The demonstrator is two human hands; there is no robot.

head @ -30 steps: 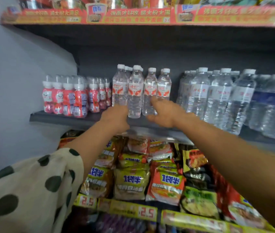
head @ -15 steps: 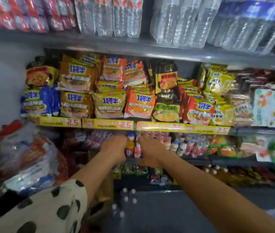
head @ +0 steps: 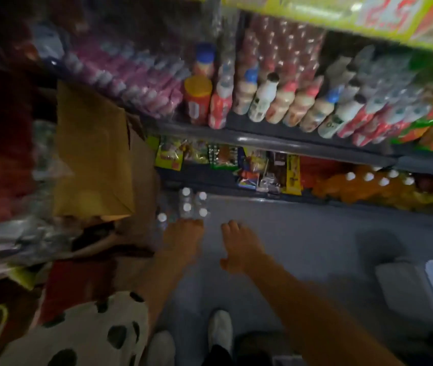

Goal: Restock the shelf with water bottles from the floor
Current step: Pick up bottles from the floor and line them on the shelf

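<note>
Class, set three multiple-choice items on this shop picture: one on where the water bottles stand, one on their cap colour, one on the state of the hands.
1. The water bottles stand:
A on the floor
B on the top shelf
C in a basket

2. Their caps are:
A red
B white
C black

3. The left hand and right hand are:
A each gripping a bottle
B empty, reaching down
C resting on the cardboard box

Answers: 1 A, they stand on grey floor beside the cardboard box. 2 B, the round tops show white. 3 B, neither hand holds anything.
</note>
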